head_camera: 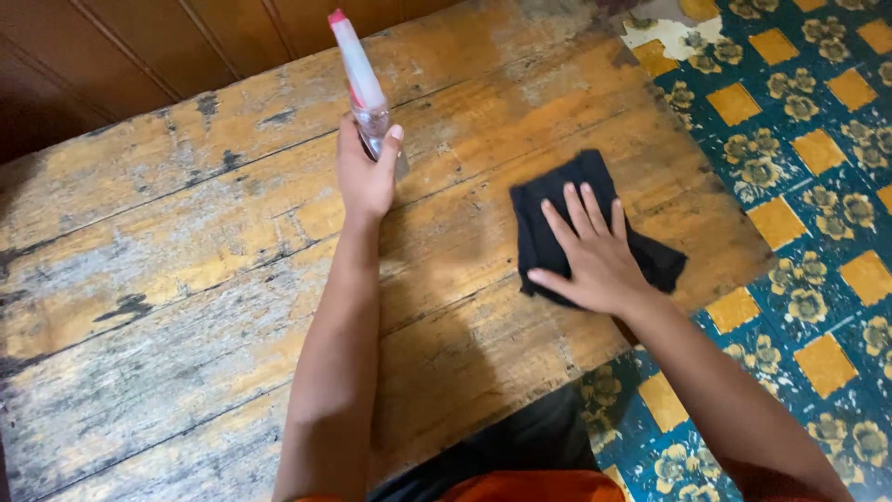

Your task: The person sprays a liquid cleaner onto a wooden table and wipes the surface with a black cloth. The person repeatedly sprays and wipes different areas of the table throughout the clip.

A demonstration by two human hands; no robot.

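Holding a slim clear plastic spray bottle with a white neck and pink cap (360, 79), the left hand (365, 167) has its grip wrapped shut around the bottle's lower body, thumb on the right side and fingers hidden behind it. The bottle rises out of the top of the fist, above the worn wooden surface (186, 279); its long axis runs away from the person, the pink cap leaning slightly to the left at the far end. Well apart from it, the right hand (595, 256) lies flat with fingers spread and straight, its grip apart, palm pressing on a black folded cloth (548, 209). The cloth lies on the surface near the right edge, soft and creased, with one corner poking out beyond the wrist toward the edge. The surface is made of broad planks with orange-yellow paint scuffed down to grey bare wood and dark cracks along the grain. Beside the surface, the floor (799, 186) shows a teal covering patterned with yellow squares and flowers.
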